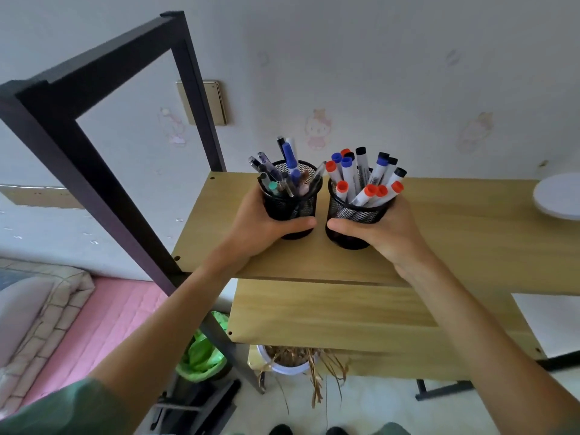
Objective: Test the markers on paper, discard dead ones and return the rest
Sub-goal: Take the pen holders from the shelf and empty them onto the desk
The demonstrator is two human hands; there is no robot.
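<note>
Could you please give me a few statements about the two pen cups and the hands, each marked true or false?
1. Each of the hands grips one black mesh cup. True: the left hand holds the left cup, the right hand holds the right cup.
2. The right cup holds thick markers with red, blue and black caps. True.
3. Both cups are on the lower shelf. False: they are at the upper shelf.
4. The left cup is empty. False: it is full of thin pens.
5. A white round object sits at the shelf's right end. True.

black wire-mesh cups (354,215), matt wood-grain shelf (455,233)
</note>
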